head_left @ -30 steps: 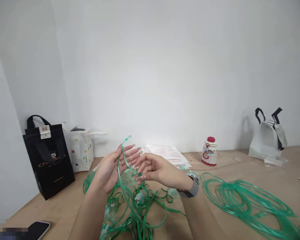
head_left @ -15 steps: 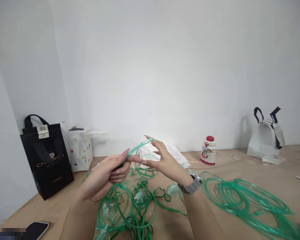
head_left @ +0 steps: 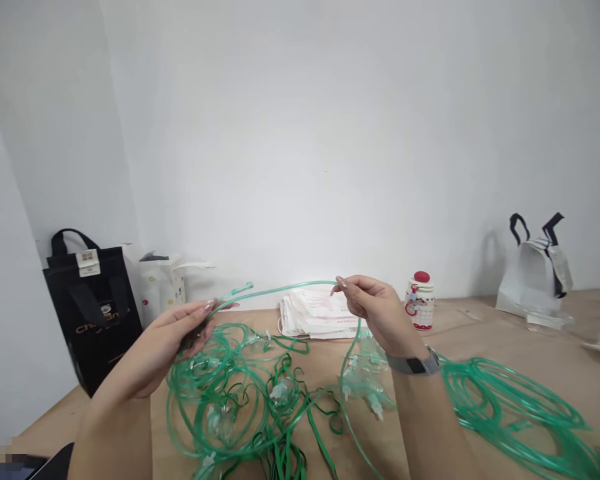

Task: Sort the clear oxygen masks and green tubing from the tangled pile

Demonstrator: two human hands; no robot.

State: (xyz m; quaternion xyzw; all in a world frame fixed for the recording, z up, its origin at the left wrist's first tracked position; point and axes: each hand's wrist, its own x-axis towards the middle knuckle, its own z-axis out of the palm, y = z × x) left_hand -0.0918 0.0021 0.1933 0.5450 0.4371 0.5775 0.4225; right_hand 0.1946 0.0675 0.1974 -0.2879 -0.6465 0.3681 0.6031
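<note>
A length of green clear tubing (head_left: 285, 288) stretches between my two hands above the table. My left hand (head_left: 193, 327) grips it, with a tube end and its connector (head_left: 247, 286) poking out past the fingertips. Between thumb and forefinger, my right hand (head_left: 373, 303) pinches the tubing, which hangs down from there toward the table's front. Beneath the hands lie looped green tubing (head_left: 180, 427), dark green elastic straps (head_left: 283, 453) and several clear masks, one mask (head_left: 284, 395) in the middle and another mask (head_left: 373, 387) near my right wrist.
White printed packets (head_left: 320, 313) lie at the wall. Coiled green tubing (head_left: 510, 400) rests on the right. A white-red bottle (head_left: 421, 303) and a white bag (head_left: 530, 280) stand behind. At left are a black bag (head_left: 95, 313), a white dotted bag (head_left: 155, 287) and a partly visible phone (head_left: 55, 465).
My hands, close together before, have moved apart, left hand leftward and right hand rightward. The tubing is now drawn out between them, and the white packets show more.
</note>
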